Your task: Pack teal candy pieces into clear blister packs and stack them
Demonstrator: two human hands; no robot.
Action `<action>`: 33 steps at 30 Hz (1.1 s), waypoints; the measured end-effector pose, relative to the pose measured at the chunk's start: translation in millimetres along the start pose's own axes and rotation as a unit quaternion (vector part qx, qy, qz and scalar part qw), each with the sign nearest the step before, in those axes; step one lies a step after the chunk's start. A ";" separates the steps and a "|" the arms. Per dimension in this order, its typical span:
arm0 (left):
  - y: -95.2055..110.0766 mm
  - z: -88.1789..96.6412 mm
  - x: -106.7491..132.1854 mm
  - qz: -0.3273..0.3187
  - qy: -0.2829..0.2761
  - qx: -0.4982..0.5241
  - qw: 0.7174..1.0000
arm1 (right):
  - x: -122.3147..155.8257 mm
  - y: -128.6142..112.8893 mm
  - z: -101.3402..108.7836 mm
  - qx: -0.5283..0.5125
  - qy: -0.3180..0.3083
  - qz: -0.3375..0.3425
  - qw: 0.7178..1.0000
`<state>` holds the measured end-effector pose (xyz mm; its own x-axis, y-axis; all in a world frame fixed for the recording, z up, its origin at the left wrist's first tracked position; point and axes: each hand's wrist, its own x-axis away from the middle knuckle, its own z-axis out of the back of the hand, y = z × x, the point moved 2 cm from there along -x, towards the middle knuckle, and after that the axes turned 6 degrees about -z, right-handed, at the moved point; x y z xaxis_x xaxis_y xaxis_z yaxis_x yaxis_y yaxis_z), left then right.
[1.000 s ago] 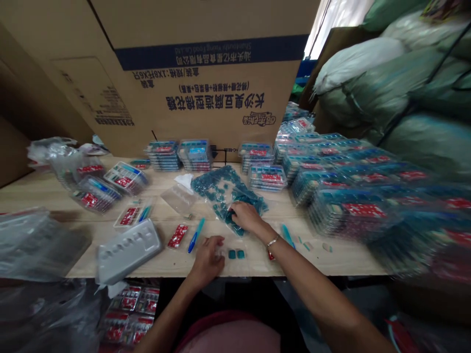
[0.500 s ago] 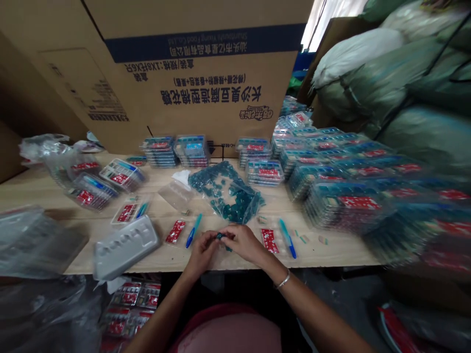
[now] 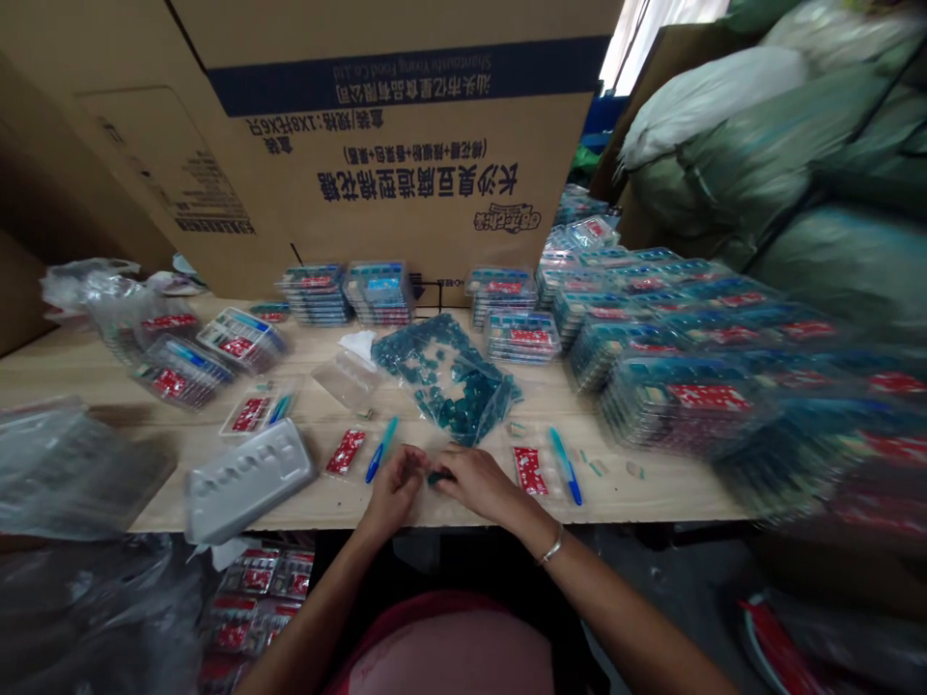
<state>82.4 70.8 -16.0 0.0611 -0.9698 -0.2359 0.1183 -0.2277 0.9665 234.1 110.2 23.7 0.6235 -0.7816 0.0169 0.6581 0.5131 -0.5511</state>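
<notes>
My right hand (image 3: 474, 480) pinches a small dark teal piece (image 3: 435, 477) low over the table's front edge. Just left of it, my left hand (image 3: 397, 487) has its fingers curled; whatever is in them, if anything, is hidden. Beyond both hands lies a clear plastic bag (image 3: 470, 401) holding many loose teal pieces. A red-patterned packet (image 3: 346, 452) and a blue-and-teal pen (image 3: 380, 451) lie to the left of my hands. On the right, another red packet (image 3: 531, 471) and a second pen (image 3: 565, 465) sit in a clear tray that is hard to make out.
A large cardboard box (image 3: 412, 212) walls off the back. Stacks of filled clear packs (image 3: 673, 401) crowd the right side. A grey moulded tray (image 3: 250, 483) and nested clear trays (image 3: 79, 468) stand at left. Small scraps (image 3: 635, 470) lie at front right.
My hands have come apart slightly; before, they met at the teal piece. It now stays with the right hand, a little lower, while the left has drawn off leftward.
</notes>
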 end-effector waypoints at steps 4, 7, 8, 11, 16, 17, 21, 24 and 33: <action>6.3 -4.7 -0.6 -0.010 -0.058 -0.016 0.998 | -1.7 -5.7 -2.7 0.046 -0.012 0.033 0.998; 7.5 -5.1 -0.8 -0.007 -0.058 -0.036 0.998 | -2.6 0.9 -3.1 -0.016 -0.005 0.025 1.000; 7.2 -4.7 -0.8 -0.004 -0.054 -0.042 0.998 | -3.2 4.1 -3.1 -0.048 -0.003 0.016 0.999; 6.4 -4.0 -0.6 -0.002 -0.058 -0.056 0.997 | -5.3 11.0 -3.2 -0.110 0.000 0.007 0.994; 9.1 -4.6 -0.1 -0.014 -0.067 -0.071 0.995 | -7.0 9.9 -5.3 -0.119 0.008 0.053 0.991; 9.9 -4.7 0.0 -0.013 -0.069 -0.071 0.995 | -6.4 8.6 -6.7 -0.112 0.005 0.064 0.992; 11.3 -5.6 0.9 -0.011 -0.083 -0.066 0.994 | -0.4 2.1 -10.3 -0.024 0.019 0.091 0.995; 8.2 -6.0 1.6 -0.014 -0.085 -0.071 0.994 | 1.4 0.3 -0.6 -0.006 0.014 0.108 0.994; 8.7 -3.5 1.4 -0.038 -0.101 -0.150 0.983 | -73.9 33.7 50.9 0.141 0.054 -0.068 0.986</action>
<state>87.0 67.8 -8.2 -0.1542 -0.9553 -0.2521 0.4045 -0.2938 0.8661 231.6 203.3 46.4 0.4828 -0.8754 -0.0232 0.8329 0.4673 -0.2964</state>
